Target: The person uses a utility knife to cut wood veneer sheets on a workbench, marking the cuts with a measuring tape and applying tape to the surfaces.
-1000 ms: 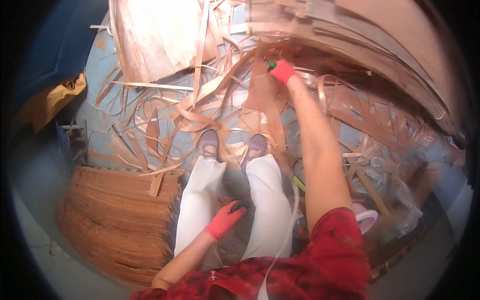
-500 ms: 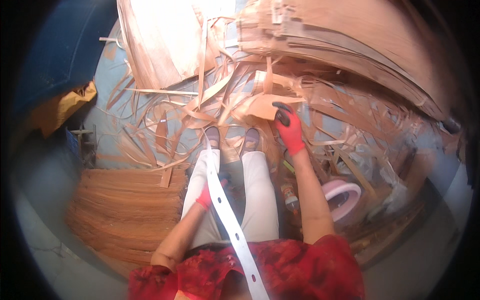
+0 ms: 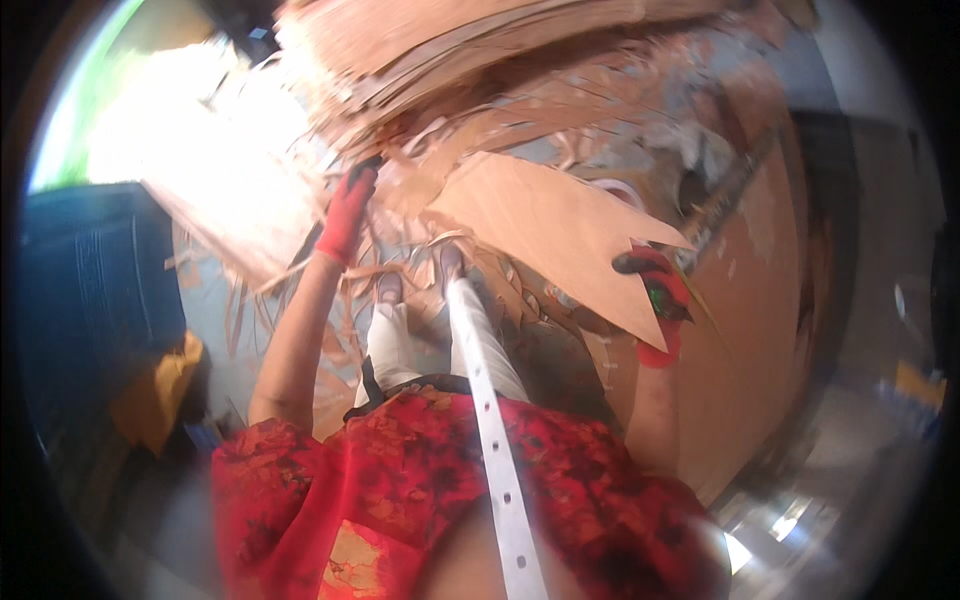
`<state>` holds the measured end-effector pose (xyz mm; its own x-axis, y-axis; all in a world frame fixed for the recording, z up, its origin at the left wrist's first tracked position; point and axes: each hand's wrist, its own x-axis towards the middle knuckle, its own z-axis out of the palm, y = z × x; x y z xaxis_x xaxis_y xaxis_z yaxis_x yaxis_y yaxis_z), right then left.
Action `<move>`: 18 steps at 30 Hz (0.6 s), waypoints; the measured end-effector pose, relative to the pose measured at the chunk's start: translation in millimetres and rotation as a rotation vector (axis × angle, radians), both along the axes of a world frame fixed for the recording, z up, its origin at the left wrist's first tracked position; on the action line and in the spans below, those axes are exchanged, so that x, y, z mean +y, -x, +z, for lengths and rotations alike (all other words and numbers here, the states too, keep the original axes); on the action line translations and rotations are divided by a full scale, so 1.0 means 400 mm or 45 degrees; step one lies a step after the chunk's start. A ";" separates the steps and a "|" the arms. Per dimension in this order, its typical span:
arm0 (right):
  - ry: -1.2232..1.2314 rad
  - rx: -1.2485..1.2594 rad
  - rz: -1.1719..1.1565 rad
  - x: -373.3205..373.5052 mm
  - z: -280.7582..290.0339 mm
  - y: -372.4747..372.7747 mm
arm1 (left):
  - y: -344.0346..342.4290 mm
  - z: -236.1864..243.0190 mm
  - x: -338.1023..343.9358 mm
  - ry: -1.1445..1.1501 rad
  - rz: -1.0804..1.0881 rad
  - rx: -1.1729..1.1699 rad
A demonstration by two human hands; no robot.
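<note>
My right hand, in a red glove with dark fingers, is closed on the notched near-right end of a large, pale tan wood veneer sheet. The sheet slants up and away to the left, toward the middle of the view. Something small and green shows at the palm; I cannot make out what it is. My left hand, gloved alike, is stretched forward at the left, near the edge of the veneer stack. Its fingers are smeared by motion, so whether they grip anything does not show.
Torn veneer strips litter the floor about my shoes. A large brown sheet surface lies to the right. A dark blue covered bulk with a yellow-orange piece below stands at the left. A white perforated strap hangs down my front.
The view has swung round to the right. My left hand has gone from my lap to far forward on the left. My right hand now holds the veneer sheet at the right.
</note>
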<state>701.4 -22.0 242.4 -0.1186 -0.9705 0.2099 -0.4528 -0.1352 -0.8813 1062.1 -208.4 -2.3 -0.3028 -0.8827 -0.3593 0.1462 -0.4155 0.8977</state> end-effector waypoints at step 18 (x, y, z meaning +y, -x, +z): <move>0.742 -1.475 -1.497 1.461 -0.068 0.302 | 1.088 0.392 0.719 0.000 -1.626 0.381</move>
